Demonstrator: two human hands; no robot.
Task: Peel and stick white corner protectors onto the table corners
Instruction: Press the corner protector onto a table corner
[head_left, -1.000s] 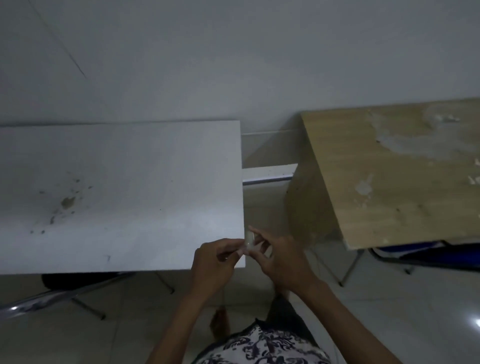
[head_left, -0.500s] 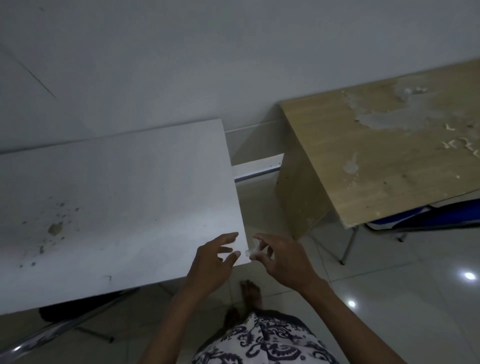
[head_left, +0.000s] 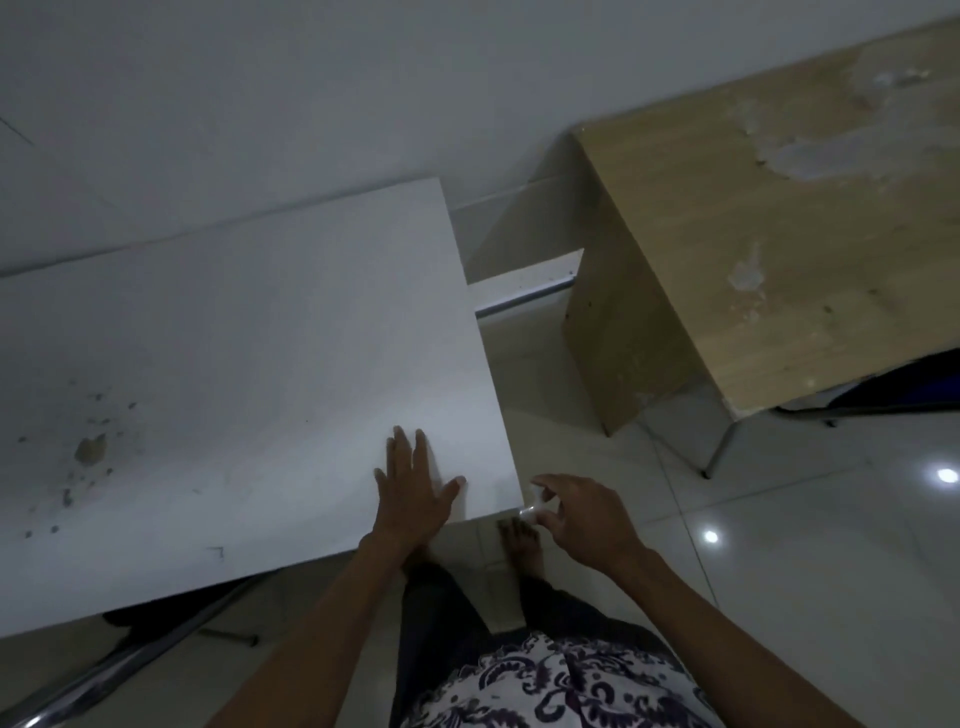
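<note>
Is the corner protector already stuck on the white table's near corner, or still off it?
Off: the right hand pinches the corner protector just beside the white table corner.

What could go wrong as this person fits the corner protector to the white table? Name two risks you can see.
1. The right hand only pinches the small corner protector at its fingertips beside the white table corner; it may slip or stick crooked.
2. The room is dim, so lining it up may be harder. The left hand lies flat on the top, which may help steady it.
</note>
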